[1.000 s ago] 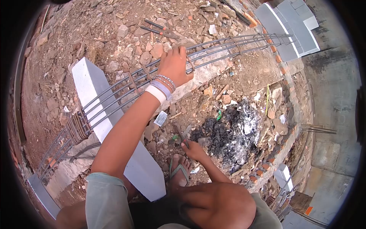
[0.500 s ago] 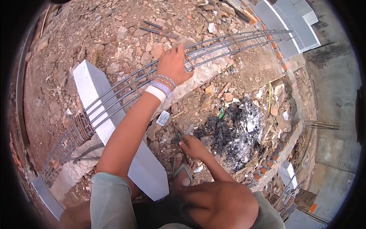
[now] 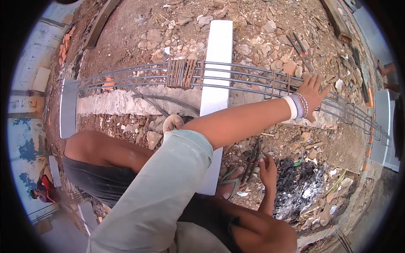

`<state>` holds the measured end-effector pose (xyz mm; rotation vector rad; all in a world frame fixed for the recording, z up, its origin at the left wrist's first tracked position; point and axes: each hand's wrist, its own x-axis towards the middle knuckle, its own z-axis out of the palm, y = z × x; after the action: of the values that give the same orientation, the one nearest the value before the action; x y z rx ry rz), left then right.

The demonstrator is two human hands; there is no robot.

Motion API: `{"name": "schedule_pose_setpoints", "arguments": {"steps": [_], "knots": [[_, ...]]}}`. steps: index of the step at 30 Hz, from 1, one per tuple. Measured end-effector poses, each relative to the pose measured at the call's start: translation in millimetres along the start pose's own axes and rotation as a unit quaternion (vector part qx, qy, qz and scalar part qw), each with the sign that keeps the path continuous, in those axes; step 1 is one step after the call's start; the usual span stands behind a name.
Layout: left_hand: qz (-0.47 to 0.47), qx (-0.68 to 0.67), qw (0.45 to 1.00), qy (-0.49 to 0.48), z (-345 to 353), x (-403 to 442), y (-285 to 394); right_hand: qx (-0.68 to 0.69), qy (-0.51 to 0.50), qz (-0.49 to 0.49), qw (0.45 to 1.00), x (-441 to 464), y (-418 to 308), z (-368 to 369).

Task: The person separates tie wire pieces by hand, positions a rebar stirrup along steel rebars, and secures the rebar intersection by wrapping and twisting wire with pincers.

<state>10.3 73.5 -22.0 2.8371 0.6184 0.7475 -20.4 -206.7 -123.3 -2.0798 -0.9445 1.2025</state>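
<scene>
My left hand (image 3: 311,95), with bands around its wrist, lies over a long cage of steel reinforcing bars (image 3: 253,82). Its fingers are spread across the bars beside thin square stirrups (image 3: 279,84). A bundle of rusty stirrups (image 3: 182,74) is gathered around the bars farther left. Low in the view is my right hand (image 3: 268,170), thumb and fingers apart and slightly bent. Just left of its thumb is a dark, long-handled tool (image 3: 254,159) like pincers, near my sandalled foot (image 3: 231,183). Whether the fingers touch it is hard to see.
A white block (image 3: 217,46) supports the bars, with another support (image 3: 68,109) at far left. Orange-marked pincers (image 3: 300,51) lie on the rubble. Black ash (image 3: 299,185) is right of my right hand. Tie wire (image 3: 168,99) lies below the bars. A person (image 3: 45,189) is at far left.
The view has swung left, bringing the whole stirrup bundle and left support into sight. My left hand stays at the bars, its fingers now more spread. My right hand's thumb and fingers show farther apart.
</scene>
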Motion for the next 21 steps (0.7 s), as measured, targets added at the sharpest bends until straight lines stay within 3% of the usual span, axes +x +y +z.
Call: {"name": "schedule_pose_setpoints", "arguments": {"steps": [2, 6, 9, 10, 11, 13, 15, 18, 21], "knots": [[0.016, -0.083, 0.996, 0.041, -22.9, -21.4, 6.4, 0.024, -0.002, -0.009, 1.000, 0.8, 6.8, 5.2], [0.255, -0.177, 0.950, -0.043, -134.0, -78.8, -22.4, 0.058, 0.000, -0.022, 0.998, -12.1, 9.9, 3.6], [0.433, -0.081, 0.897, -0.014, -192.1, -145.3, -67.6, 0.071, 0.002, -0.025, 0.997, -15.3, 9.0, -2.3], [0.436, -0.078, 0.894, -0.073, -214.7, -168.9, -80.1, 0.067, 0.004, -0.022, 0.997, -13.8, 11.4, -3.2], [0.426, -0.073, 0.887, -0.163, -231.3, -193.8, -93.4, 0.063, 0.007, -0.021, 0.998, -11.1, 14.0, -4.5], [0.361, -0.015, 0.795, -0.486, -260.8, -229.0, -123.5, 0.079, 0.002, -0.015, 0.997, -8.0, 15.4, -7.5], [0.110, 0.052, 0.781, -0.612, -273.7, -274.1, -157.4, 0.088, -0.014, -0.005, 0.996, -9.5, 5.3, -18.6], [-0.144, 0.111, 0.840, -0.512, -273.2, -322.1, -197.9, 0.045, -0.017, -0.042, 0.998, -3.9, 4.9, -26.4], [-0.126, 0.091, 0.861, -0.485, -236.7, -334.9, -217.9, 0.044, -0.027, -0.046, 0.998, -4.0, -22.8, -36.9]]}}
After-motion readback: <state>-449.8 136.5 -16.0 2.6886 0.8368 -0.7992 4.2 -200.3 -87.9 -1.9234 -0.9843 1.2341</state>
